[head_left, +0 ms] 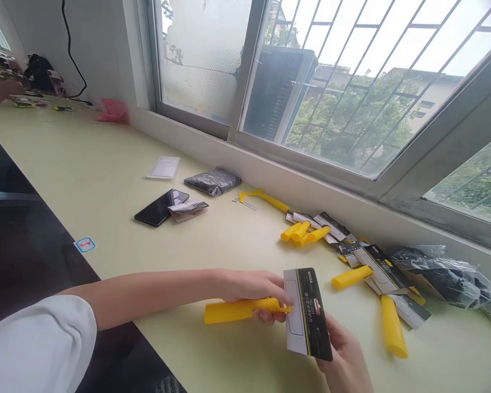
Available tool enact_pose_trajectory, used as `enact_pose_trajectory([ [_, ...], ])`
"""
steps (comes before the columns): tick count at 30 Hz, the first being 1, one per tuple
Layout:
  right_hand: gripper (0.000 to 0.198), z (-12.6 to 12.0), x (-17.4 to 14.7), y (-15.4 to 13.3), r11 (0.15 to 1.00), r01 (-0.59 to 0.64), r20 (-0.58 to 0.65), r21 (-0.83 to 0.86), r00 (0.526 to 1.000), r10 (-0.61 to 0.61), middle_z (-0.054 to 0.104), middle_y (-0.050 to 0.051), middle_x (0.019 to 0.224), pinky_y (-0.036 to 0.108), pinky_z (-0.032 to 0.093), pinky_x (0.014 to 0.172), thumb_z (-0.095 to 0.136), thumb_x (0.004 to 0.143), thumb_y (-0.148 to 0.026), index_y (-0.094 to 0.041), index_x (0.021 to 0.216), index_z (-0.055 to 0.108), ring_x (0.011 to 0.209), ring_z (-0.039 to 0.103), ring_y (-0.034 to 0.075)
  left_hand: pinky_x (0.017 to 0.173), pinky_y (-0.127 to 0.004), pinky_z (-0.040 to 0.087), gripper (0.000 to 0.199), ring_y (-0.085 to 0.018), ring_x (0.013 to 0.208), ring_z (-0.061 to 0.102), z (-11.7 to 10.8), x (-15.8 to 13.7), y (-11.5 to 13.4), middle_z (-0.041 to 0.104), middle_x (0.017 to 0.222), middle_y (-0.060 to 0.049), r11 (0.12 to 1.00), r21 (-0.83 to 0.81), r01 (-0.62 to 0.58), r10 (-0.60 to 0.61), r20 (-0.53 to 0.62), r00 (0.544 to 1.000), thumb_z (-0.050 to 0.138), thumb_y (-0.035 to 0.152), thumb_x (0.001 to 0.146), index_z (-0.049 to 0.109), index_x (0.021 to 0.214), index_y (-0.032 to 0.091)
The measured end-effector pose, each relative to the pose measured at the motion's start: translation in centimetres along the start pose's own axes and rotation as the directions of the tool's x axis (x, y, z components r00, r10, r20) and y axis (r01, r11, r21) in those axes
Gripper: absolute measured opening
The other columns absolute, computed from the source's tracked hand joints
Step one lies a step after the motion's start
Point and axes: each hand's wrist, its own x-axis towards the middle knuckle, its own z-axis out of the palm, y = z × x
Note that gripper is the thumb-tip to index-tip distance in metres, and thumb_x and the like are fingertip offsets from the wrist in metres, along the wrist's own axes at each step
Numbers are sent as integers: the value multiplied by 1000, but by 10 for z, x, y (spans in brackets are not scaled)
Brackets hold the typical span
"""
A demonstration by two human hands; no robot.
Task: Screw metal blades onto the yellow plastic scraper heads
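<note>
Closed around a yellow plastic tool handle [233, 311], my left hand [256, 289] keeps it roughly level above the table. The handle's narrow end meets the white part of a folded black-and-white packaging card [306, 314]; whether it passes into the card cannot be made out. From the right, my right hand [343, 346] grips that card, most of its fingers hidden behind it. The card stands nearly upright, its printed side toward me, with a small slot in the black part.
Several carded yellow-handled tools [352, 277] lie in a pile at right, beside a clear plastic bag [454, 275]. Behind are a loose yellow tool [270, 200], a dark plastic packet [213, 181], a phone [160, 208], a folded card [188, 210] and a window ledge. Another person's arm [2, 91] shows far left.
</note>
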Motion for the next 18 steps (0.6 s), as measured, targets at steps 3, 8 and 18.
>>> enact_pose_trajectory([
  [3,70,-12,6,-2,997,-69,-41,30,997,70,31,-7,54,23,17,44,69,71,-75,-20,114,69,46,21,8,45,-18,26,38,-4,49,29,-3,3,1,43,69,2,996,-78,38,-39,-7,999,59,53,89,54,85,16],
  [8,74,-16,12,-3,981,-185,-69,64,979,190,25,-9,59,21,9,46,57,69,-89,-17,86,61,47,13,5,44,-14,19,45,-4,47,21,-4,6,-4,30,60,8,993,-116,3,-20,-149,989,60,62,88,45,85,20],
  [18,60,-9,8,-10,953,-235,25,190,972,234,14,-14,48,21,8,46,79,66,-66,-14,94,65,49,6,4,47,-15,28,47,-4,50,30,2,12,-18,39,63,6,994,-111,-23,11,-109,994,72,61,80,49,90,21],
])
